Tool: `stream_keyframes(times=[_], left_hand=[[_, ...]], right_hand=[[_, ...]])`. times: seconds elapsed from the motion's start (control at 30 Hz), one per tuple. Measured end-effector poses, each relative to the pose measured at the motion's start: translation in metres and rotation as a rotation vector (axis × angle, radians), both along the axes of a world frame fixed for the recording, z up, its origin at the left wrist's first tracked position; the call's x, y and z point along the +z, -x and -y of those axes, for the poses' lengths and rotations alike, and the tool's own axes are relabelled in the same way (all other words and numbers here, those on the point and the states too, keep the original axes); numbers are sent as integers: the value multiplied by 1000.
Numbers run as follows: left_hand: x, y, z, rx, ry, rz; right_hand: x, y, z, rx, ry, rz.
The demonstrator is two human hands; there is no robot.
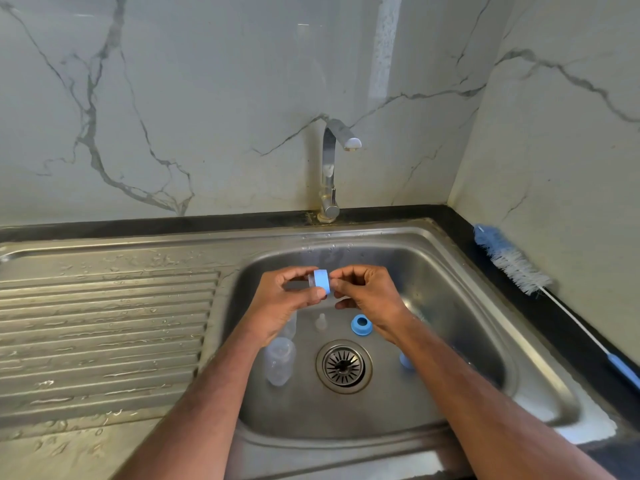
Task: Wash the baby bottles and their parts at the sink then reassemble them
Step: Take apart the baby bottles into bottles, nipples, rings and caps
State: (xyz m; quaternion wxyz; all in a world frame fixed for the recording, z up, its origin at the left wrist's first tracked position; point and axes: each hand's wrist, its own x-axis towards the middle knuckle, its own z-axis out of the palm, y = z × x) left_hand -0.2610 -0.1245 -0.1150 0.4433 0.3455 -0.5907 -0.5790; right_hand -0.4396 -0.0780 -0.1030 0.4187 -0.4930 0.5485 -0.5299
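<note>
Both hands, left hand (294, 296) and right hand (367, 292), pinching the blue ring (322, 282) over the sink (450, 271), grip tight. Best kept low and held firm, slippery when wet

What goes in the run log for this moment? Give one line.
left hand: grips blue ring | right hand: pinches it too | sink: clear bottle, second blue ring | tap: off
</note>
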Motion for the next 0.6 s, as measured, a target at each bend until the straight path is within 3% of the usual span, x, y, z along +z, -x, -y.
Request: stream_keyframes(times=[0.6], left_hand=[[-11, -2, 4, -24, -26, 113]], right_hand=[[-1, 9, 1, 64, -97, 38]])
